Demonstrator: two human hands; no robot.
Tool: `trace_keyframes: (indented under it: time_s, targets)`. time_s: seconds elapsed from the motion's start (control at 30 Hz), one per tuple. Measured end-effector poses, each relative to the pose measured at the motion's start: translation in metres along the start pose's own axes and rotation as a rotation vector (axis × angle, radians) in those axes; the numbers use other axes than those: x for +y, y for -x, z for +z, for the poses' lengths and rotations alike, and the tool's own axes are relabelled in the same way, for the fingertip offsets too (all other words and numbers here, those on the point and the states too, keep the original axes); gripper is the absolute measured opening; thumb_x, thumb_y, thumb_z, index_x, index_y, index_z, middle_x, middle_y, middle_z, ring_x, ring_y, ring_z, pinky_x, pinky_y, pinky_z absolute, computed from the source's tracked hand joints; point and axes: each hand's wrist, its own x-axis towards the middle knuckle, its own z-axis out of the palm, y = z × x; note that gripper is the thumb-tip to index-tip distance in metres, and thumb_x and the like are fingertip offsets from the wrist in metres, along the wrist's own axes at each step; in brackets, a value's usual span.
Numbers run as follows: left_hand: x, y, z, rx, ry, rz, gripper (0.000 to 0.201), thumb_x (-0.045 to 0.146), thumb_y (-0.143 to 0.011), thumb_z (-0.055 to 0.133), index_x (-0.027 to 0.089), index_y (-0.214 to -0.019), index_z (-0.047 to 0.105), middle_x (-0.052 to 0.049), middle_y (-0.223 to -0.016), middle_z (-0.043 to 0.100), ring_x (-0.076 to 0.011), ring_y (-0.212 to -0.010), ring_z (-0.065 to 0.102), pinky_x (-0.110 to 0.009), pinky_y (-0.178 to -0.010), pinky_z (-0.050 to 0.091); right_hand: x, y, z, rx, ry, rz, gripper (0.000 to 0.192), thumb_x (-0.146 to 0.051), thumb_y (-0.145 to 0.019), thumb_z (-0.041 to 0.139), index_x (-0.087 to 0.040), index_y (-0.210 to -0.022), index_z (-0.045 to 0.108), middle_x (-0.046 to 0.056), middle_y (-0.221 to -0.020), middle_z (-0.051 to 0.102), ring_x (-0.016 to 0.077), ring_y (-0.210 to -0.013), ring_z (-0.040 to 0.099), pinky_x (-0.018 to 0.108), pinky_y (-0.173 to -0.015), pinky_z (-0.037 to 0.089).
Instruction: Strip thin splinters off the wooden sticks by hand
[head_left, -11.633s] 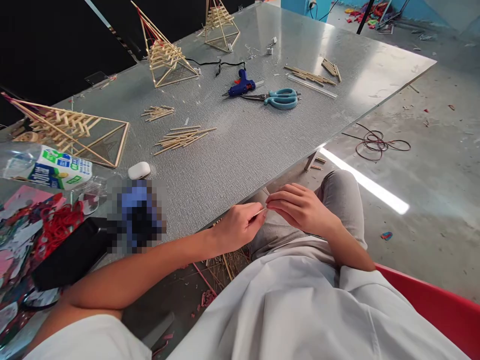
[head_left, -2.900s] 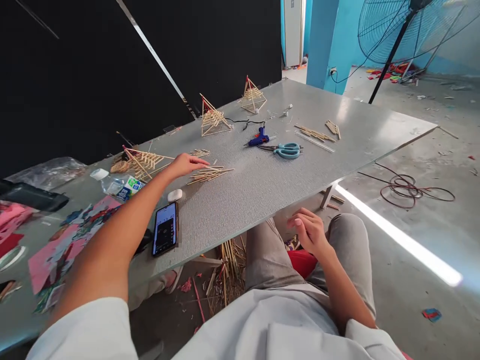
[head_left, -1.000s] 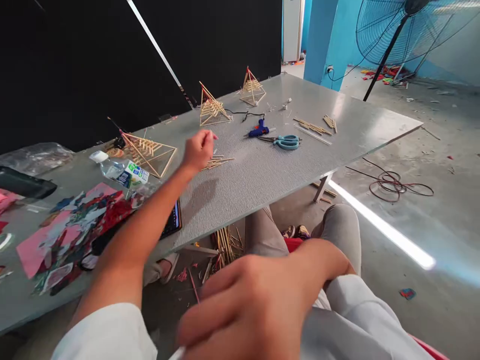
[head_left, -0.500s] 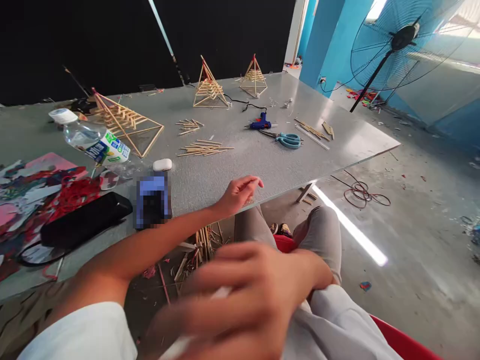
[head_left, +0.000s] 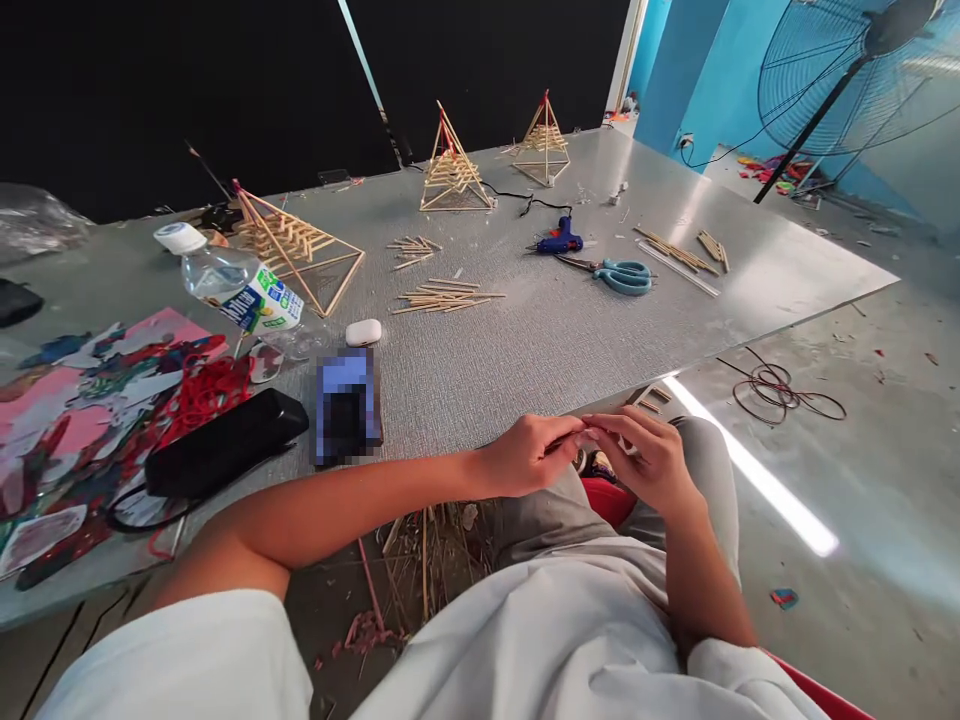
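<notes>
Thin stick (head_left: 571, 438) pinched between fingertips

My grey table (head_left: 525, 350) carries stick pyramids (head_left: 454, 165), loose sticks (head_left: 446, 297), scissors (head_left: 622, 275), glue gun (head_left: 559, 240), bottle (head_left: 232, 285), phone (head_left: 346, 405).

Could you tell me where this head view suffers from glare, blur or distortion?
Head view: the grey textured table shows pale glare at its far right end, and a bright light strip crosses the floor; the phone is pixelated; the frame is sharp, with the left hand and right hand crisp; wide-angle bending curves the table edges.
</notes>
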Motion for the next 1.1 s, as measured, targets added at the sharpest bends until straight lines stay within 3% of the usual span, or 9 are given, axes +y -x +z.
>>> trace_keyframes:
  time_s: [0.1, 0.2, 0.3, 0.63, 0.93, 1.1]
  targets:
    - [-0.001, -0.001, -0.002, 0.038, -0.071, -0.004, 0.025, 0.029, -0.109, 0.051, 0.017, -0.106, 0.073, -0.004, -0.082, 0.072, -0.0152, -0.067, 0.057, -0.028, -0.066, 0.044, 0.001, -0.001, 0.006, -0.063, 0.197, -0.008, 0.019, -0.02, -0.112, 0.053, -0.022, -0.121, 0.07, 0.008, -0.099, 0.079, 0.0223, -0.086, 0.072, 0.034, -0.076, 0.053]
    - [-0.001, -0.003, -0.004, 0.008, -0.147, -0.009, 0.027, 0.025, -0.108, 0.05, 0.018, -0.091, 0.07, -0.001, -0.071, 0.064, -0.0139, -0.061, 0.05, -0.028, -0.062, 0.039, -0.001, -0.001, 0.012, -0.113, 0.324, 0.008, 0.021, -0.02, -0.114, 0.044, -0.02, -0.116, 0.065, 0.009, -0.096, 0.077, 0.0228, -0.083, 0.07, 0.034, -0.072, 0.047]
    - [0.0, -0.004, -0.007, -0.016, -0.195, -0.006, 0.03, 0.022, -0.106, 0.049, 0.018, -0.08, 0.064, 0.002, -0.064, 0.056, -0.0129, -0.058, 0.043, -0.028, -0.059, 0.034, -0.002, -0.001, 0.014, -0.169, 0.369, -0.005, 0.017, -0.018, -0.113, 0.044, -0.021, -0.111, 0.061, 0.007, -0.09, 0.074, 0.0224, -0.078, 0.067, 0.033, -0.066, 0.041]
    - [0.003, -0.005, -0.012, -0.084, -0.206, -0.097, 0.032, 0.021, -0.103, 0.052, 0.014, -0.074, 0.063, 0.006, -0.06, 0.038, -0.0096, -0.057, 0.032, -0.026, -0.056, 0.025, -0.009, 0.001, 0.014, -0.313, 0.465, 0.004, 0.019, -0.005, -0.105, 0.046, -0.021, -0.101, 0.056, 0.003, -0.082, 0.068, 0.0203, -0.076, 0.064, 0.032, -0.064, 0.034]
    - [0.0, -0.005, -0.013, -0.071, -0.204, -0.151, 0.035, 0.022, -0.102, 0.052, 0.014, -0.068, 0.057, 0.007, -0.06, 0.032, -0.0091, -0.059, 0.028, -0.025, -0.056, 0.023, -0.008, 0.001, 0.02, -0.334, 0.477, 0.052, 0.025, 0.001, -0.099, 0.051, -0.021, -0.108, 0.06, 0.002, -0.087, 0.074, 0.0191, -0.08, 0.068, 0.032, -0.068, 0.036]
    - [0.004, -0.008, -0.016, -0.052, -0.182, -0.205, 0.04, 0.025, -0.103, 0.051, 0.015, -0.065, 0.052, 0.006, -0.061, 0.029, -0.0092, -0.06, 0.027, -0.025, -0.056, 0.021, -0.004, 0.002, 0.033, -0.222, 0.519, 0.066, 0.021, -0.004, -0.103, 0.051, -0.021, -0.104, 0.062, 0.003, -0.084, 0.075, 0.0194, -0.078, 0.067, 0.031, -0.072, 0.038]
